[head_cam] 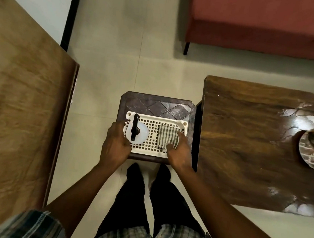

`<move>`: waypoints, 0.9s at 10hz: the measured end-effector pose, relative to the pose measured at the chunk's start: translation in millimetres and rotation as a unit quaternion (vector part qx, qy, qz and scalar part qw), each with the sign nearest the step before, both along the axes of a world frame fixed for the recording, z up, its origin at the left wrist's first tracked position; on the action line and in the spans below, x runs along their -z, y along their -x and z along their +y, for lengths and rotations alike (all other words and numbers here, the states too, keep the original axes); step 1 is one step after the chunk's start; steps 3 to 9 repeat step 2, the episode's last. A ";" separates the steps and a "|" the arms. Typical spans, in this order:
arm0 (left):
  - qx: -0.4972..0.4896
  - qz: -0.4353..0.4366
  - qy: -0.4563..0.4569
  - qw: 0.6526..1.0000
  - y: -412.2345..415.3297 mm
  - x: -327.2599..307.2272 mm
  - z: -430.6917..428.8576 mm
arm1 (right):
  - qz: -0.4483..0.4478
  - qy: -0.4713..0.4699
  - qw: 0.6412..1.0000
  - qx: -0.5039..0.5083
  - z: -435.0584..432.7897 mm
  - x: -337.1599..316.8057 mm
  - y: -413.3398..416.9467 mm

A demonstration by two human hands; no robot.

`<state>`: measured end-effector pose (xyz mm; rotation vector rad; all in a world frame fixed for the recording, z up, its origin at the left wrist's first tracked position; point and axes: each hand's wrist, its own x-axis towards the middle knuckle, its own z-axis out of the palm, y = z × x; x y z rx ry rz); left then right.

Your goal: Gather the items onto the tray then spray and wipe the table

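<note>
A white perforated tray [150, 146] lies on a small dark stool [159, 106] in front of my legs. On its left half stands a white spray bottle [141, 134] with a black nozzle; on its right half lies a striped cloth [167, 135]. My left hand [115, 143] grips the tray's left edge beside the bottle, thumb on top of the tray. My right hand [177, 154] grips the tray's right front corner, thumb and fingers resting on the cloth. A plate with a metal cup [313, 150] sits at the right edge of the dark wooden table [245, 135].
A large light wooden surface [22, 99] fills the left side. A red sofa [254, 23] stands at the back right, with tiled floor [129, 60] between it and the stool. Glare and pale smears show on the table near the plate.
</note>
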<state>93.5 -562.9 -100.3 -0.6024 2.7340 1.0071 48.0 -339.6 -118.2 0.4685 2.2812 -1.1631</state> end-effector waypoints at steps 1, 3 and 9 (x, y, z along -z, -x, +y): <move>0.025 0.050 0.044 0.997 10.6 -27.2 -8.5 | 0.044 0.004 0.998 -0.039 1.7 -25.5 5.9; 0.065 0.153 0.067 0.984 54.3 -87.3 -16.8 | 0.134 -0.009 0.988 -0.070 -2.5 -78.3 37.3; 0.065 0.153 0.067 0.984 54.3 -87.3 -16.8 | 0.134 -0.009 0.988 -0.070 -2.5 -78.3 37.3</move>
